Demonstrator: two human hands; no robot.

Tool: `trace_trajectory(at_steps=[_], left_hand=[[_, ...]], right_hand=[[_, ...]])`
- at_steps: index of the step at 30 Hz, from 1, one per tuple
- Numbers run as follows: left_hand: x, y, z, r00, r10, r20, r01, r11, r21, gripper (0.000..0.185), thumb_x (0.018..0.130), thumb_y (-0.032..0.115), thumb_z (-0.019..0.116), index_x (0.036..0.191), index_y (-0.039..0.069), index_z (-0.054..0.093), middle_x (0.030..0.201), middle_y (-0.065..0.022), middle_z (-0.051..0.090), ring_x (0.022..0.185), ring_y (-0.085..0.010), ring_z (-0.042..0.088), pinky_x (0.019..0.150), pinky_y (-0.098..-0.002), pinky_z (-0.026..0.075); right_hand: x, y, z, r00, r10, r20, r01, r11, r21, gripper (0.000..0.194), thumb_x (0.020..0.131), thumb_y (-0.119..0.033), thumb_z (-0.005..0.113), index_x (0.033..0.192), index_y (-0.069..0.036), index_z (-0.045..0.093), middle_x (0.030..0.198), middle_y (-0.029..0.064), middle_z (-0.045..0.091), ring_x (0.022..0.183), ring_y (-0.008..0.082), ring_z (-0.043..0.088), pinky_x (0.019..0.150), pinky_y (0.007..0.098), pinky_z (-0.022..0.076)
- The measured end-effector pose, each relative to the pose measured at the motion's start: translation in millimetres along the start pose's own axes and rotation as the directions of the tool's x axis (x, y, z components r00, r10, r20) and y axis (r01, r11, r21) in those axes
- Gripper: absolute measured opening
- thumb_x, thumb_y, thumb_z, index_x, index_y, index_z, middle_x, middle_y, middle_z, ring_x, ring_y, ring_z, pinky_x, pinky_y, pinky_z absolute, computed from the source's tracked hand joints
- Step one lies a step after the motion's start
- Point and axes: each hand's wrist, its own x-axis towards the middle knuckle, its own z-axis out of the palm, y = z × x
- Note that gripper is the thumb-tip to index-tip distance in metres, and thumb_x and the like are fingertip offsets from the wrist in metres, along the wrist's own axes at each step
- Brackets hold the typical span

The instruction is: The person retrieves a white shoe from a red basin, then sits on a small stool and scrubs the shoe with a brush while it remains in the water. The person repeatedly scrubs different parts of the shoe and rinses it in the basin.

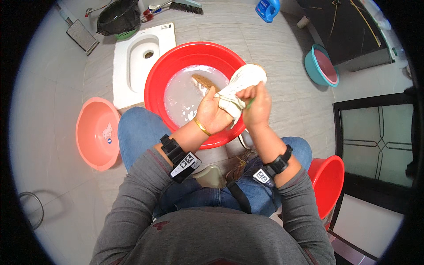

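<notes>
A white shoe is held over the right rim of a large red plastic basin. My left hand lies under its near end, palm up, with the thumb raised beside it. My right hand is closed at the shoe's right side, around something green that is mostly hidden, perhaps a brush; this hand is slightly blurred. In the basin's cloudy water rests another shoe, partly under water, its brown sole showing.
A white squat toilet adjoins the basin at the left. A pink basin stands near my left knee, a red bucket behind my right. Farther off are a blue detergent bottle, nested basins and a floor brush.
</notes>
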Motion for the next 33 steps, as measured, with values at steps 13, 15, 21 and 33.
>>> trace_trajectory(at_steps=[13,15,21,33], left_hand=[[-1,-7,-14,0.999,-0.027,-0.045,0.034,0.986,0.162,0.057,0.095,0.046,0.015,0.133,0.006,0.031,0.135,-0.0118,0.038,0.125,-0.0248,0.036,0.107,-0.0406,0.023],[0,-9,-11,0.997,-0.039,-0.059,0.046,0.992,0.116,0.056,0.095,0.044,0.014,0.133,0.006,0.03,0.136,-0.0117,0.037,0.126,-0.025,0.035,0.107,-0.0414,0.022],[-3,5,-9,0.995,-0.043,-0.092,0.062,0.976,0.208,0.064,0.092,0.054,0.016,0.134,0.007,0.031,0.135,-0.0118,0.038,0.125,-0.0247,0.037,0.106,-0.0403,0.026],[-4,-3,-8,0.989,-0.131,-0.067,0.142,0.967,0.212,0.086,0.082,0.07,0.017,0.134,0.003,0.028,0.134,-0.0148,0.038,0.125,-0.0274,0.035,0.107,-0.0414,0.023]], right_hand=[[15,12,9,0.873,-0.193,0.448,0.477,0.153,-0.865,0.023,0.083,-0.014,0.047,0.095,-0.001,0.062,0.109,0.0149,0.059,0.117,0.0336,0.042,0.099,0.0457,0.0296],[28,10,-1,0.922,-0.155,0.353,0.374,0.135,-0.917,0.025,0.084,-0.016,0.046,0.094,-0.002,0.064,0.11,0.0143,0.058,0.12,0.0333,0.04,0.101,0.0462,0.0272],[-16,18,27,0.828,-0.179,0.532,0.56,0.219,-0.799,0.028,0.08,-0.017,0.053,0.102,0.0,0.059,0.116,0.0168,0.054,0.114,0.0331,0.046,0.097,0.0473,0.0311],[2,25,17,0.904,-0.006,0.427,0.408,0.307,-0.86,0.024,0.082,-0.015,0.045,0.087,0.0,0.062,0.095,0.0205,0.061,0.104,0.0352,0.052,0.09,0.0456,0.0382]])
